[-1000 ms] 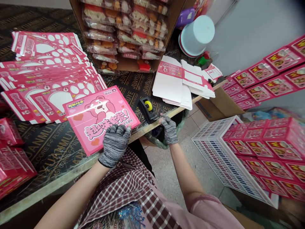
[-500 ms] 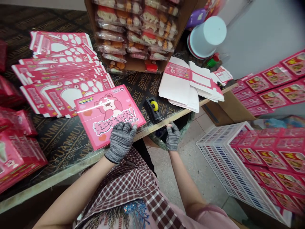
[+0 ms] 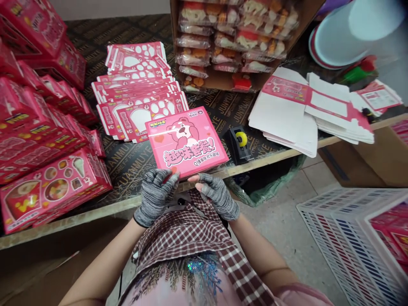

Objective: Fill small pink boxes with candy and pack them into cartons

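Observation:
A flat pink box (image 3: 188, 138) with a cartoon bear on its lid lies at the front edge of the worktable. My left hand (image 3: 156, 195), in a grey glove with bare fingertips, has its fingers curled against the box's near left corner. Close by on the right, my right hand (image 3: 218, 197) is gloved alike. Its thumb and forefinger come together at the box's near side, and anything between them is too small to make out. Right of the box stands a black tape dispenser (image 3: 237, 144) with a yellow core.
Fanned pink cut-out cards (image 3: 140, 91) lie behind the box. Stacked packed boxes (image 3: 47, 187) fill the left side. A carton of bagged pieces (image 3: 223, 85) stands at the back, with white-backed sheets (image 3: 283, 114) to the right. A white plastic crate (image 3: 344, 229) is on the floor.
My right hand has come up and left from below the table edge to the box's near side. My left hand has slid off the lid to its near corner. The view has turned left.

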Demonstrator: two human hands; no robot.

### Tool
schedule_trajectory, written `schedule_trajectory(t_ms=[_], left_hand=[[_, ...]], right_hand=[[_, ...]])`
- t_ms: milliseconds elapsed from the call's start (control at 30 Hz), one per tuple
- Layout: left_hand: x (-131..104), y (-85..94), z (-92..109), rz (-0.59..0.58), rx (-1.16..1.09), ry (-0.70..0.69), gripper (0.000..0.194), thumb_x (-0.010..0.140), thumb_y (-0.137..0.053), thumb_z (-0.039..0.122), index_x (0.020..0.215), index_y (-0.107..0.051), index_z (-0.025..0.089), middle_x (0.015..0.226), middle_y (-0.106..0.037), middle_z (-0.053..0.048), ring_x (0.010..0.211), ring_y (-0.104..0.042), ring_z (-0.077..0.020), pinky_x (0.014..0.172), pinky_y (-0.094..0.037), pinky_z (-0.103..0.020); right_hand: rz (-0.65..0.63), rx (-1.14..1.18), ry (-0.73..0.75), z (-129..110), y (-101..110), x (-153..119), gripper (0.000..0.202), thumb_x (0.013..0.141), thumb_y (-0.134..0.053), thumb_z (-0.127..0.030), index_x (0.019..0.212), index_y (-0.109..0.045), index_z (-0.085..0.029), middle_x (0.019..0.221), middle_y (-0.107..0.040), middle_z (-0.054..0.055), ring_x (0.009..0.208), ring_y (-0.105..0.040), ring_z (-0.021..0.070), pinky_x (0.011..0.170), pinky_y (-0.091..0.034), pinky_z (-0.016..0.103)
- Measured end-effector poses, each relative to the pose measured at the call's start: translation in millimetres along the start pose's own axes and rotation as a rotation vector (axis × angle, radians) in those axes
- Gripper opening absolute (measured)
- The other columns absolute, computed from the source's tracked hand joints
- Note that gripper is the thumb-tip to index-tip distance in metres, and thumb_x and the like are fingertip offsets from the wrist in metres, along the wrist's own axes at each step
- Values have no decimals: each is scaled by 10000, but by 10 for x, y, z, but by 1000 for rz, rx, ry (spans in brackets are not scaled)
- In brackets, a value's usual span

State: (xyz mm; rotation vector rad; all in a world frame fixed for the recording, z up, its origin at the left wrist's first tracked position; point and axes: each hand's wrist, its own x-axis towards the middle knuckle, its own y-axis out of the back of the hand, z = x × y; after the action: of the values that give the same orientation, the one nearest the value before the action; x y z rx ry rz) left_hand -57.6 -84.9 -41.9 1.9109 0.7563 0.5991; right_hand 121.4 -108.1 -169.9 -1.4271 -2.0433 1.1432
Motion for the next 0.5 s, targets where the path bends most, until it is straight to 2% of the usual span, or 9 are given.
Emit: schedule_trajectory(t_ms=[100, 200, 333, 433, 500], left_hand=[[-79, -29, -22, 17, -73, -8, 216, 951, -630, 162, 1131, -721, 242, 984, -760, -63, 927, -670, -208, 831, -484, -341], [-94, -45, -23, 38, -126, 7, 235, 939, -607, 157, 1161, -668, 203, 955, -741, -84, 906, -670, -213, 835, -499, -354], [-31, 9, -39, -28, -167, -103, 337, 948, -587, 288, 1255, -670, 173, 1004, -720, -129, 911, -645, -251, 793, -487, -375], [60, 38, -26, -91, -115, -127, 317, 970, -522, 273, 1171, -750, 184, 955, -712, -125, 863, -621, -253, 744, -459, -374], [112, 17, -1, -76, -111, -100, 298, 971, -526, 269, 1086, -785, 179, 913, -709, -119, 824, -610, -246, 727, -445, -373]], right_hand=[[-78, 60, -27, 90, -84, 109, 339, 854, -699, -475, 999, -778, -178, 469, -430, -80, 389, -309, 61, 442, -231, 235], [-86, 115, -55, 182, -121, 162, 356, 834, -710, -488, 971, -773, -166, 468, -423, -81, 384, -296, 55, 434, -195, 228], [-78, 165, -94, 260, -134, 150, 372, 817, -717, -495, 967, -764, -157, 456, -425, -85, 389, -290, 55, 438, -190, 223], [-69, 195, -118, 294, -132, 142, 365, 811, -721, -482, 971, -749, -155, 457, -435, -88, 392, -283, 55, 441, -199, 222], [-47, 184, -121, 332, -138, 162, 368, 807, -726, -493, 961, -732, -160, 471, -444, -89, 400, -293, 59, 445, -219, 222]])
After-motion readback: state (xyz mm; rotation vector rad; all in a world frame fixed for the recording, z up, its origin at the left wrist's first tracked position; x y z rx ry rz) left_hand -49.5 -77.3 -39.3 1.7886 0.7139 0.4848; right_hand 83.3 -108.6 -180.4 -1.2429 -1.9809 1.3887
